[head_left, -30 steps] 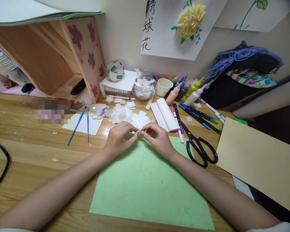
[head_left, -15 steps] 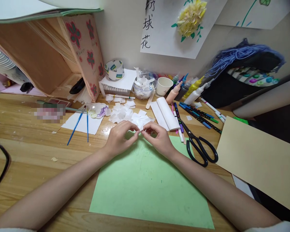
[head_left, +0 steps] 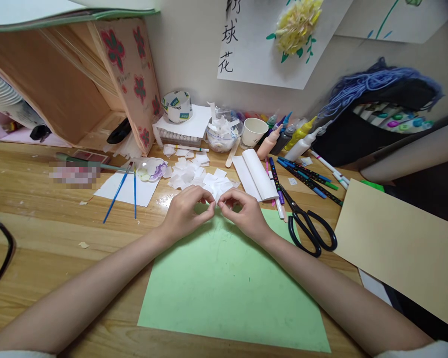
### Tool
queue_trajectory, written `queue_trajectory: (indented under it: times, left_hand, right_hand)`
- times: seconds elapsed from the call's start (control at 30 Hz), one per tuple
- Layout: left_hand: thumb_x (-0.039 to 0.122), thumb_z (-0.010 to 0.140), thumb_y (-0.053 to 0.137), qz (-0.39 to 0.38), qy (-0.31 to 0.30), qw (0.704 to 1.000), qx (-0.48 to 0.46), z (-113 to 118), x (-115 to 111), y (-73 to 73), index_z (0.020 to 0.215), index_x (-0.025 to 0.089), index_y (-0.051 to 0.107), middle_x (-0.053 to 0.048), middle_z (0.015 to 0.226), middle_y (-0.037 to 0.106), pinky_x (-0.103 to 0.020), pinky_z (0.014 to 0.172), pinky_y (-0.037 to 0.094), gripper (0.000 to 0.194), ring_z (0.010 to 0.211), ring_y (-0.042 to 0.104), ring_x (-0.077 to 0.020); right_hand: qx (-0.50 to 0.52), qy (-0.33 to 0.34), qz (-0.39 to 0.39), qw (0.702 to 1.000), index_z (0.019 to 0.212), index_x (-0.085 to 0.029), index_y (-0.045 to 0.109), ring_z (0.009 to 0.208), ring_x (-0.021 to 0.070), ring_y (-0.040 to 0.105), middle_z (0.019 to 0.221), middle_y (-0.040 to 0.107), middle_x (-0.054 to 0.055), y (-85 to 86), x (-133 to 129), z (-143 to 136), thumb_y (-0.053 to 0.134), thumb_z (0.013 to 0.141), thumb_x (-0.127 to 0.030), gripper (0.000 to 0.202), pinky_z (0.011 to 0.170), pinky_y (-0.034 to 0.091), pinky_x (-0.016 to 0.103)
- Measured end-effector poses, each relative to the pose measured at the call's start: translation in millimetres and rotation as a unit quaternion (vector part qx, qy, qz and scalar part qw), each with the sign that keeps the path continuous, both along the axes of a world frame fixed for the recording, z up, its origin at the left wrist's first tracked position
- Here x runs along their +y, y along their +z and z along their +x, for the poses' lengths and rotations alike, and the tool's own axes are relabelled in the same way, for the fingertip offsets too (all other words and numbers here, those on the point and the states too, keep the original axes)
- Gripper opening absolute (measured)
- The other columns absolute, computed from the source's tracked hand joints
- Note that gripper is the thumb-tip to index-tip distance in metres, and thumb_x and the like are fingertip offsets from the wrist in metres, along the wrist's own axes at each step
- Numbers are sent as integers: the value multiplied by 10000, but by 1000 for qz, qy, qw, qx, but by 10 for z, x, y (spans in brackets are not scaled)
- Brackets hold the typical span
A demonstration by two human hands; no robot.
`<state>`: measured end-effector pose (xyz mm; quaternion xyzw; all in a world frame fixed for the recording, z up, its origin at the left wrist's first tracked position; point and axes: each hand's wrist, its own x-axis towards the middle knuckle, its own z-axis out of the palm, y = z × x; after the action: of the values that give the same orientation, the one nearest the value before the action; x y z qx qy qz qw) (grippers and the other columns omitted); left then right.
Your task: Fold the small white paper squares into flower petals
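My left hand (head_left: pixel 186 210) and my right hand (head_left: pixel 244 211) meet fingertip to fingertip over the top edge of a green sheet (head_left: pixel 231 293). Both hands pinch with thumb and forefinger; whatever lies between the tips is too small to make out. Just beyond them lies a heap of small white paper pieces (head_left: pixel 188 174), partly hidden by my fingers. A folded white paper (head_left: pixel 259 176) rests to the right of the heap, near black-handled scissors (head_left: pixel 309 228).
Behind the heap stand a bowl of paper scraps (head_left: pixel 224 134), a paper cup (head_left: pixel 254 132) and several paint bottles (head_left: pixel 269 143). Brushes (head_left: pixel 135 194) lie on white paper at left. Pens (head_left: pixel 306 177) and a tan board (head_left: pixel 403 248) are at right.
My fingertips remain close together, with only a slight shift of the fingers. The camera view has moved very slightly.
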<state>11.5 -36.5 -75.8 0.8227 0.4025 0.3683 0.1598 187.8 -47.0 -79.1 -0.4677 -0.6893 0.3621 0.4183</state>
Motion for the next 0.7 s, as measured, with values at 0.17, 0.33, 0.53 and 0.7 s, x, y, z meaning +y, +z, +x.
queue_trajectory:
  times: [0.17, 0.33, 0.53, 0.7]
  left_hand:
    - [168, 780, 571, -15, 22, 1000, -16, 9, 9, 24, 771, 175, 562, -1, 712, 604, -245, 630, 427, 15, 672, 541, -118]
    - [165, 768, 580, -19, 21, 999, -24, 9, 12, 36, 749, 174, 563, 1, 695, 602, -242, 612, 426, 26, 655, 538, -117]
    - [165, 771, 574, -25, 18, 999, -24, 11, 7, 41, 748, 176, 567, 4, 696, 609, -239, 615, 425, 26, 656, 543, -114]
    - [171, 770, 581, -31, 17, 999, -30, 12, 4, 44, 746, 173, 567, 8, 696, 602, -233, 614, 421, 28, 651, 538, -107]
  right_hand:
    - [0, 4, 12, 1000, 782, -192, 621, 682, 138, 536, 766, 629, 19, 0, -8, -6, 612, 766, -211, 27, 610, 423, 267]
    - [-17, 22, 11, 1000, 768, -194, 622, 676, 138, 533, 757, 641, 17, -7, -7, -18, 614, 751, -195, 18, 602, 420, 269]
    - [-31, 23, 14, 999, 748, -191, 614, 662, 139, 520, 736, 633, 16, -13, -1, -18, 580, 770, -183, 42, 600, 415, 273]
    - [-30, 11, 12, 999, 775, -193, 592, 678, 136, 518, 767, 619, 14, -12, -5, -16, 600, 767, -197, 12, 606, 417, 267]
